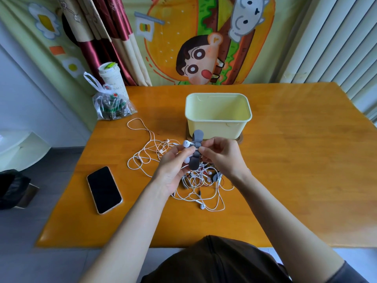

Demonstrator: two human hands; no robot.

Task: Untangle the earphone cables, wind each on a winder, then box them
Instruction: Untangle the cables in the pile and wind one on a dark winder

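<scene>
Grey winder (193, 163) was held upright over the tangle of cables (201, 181) so slack could feed up: my left hand (173, 162) pinched it with 2 white earbuds (186, 143) against it, my right hand (221, 156) pinched its middle (anchoring the wrap, I judged). The box (218, 124) stood just behind.

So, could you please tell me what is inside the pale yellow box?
Nothing shows inside the pale yellow box: only bare inner walls. Its near wall hides the front of the floor.
</scene>
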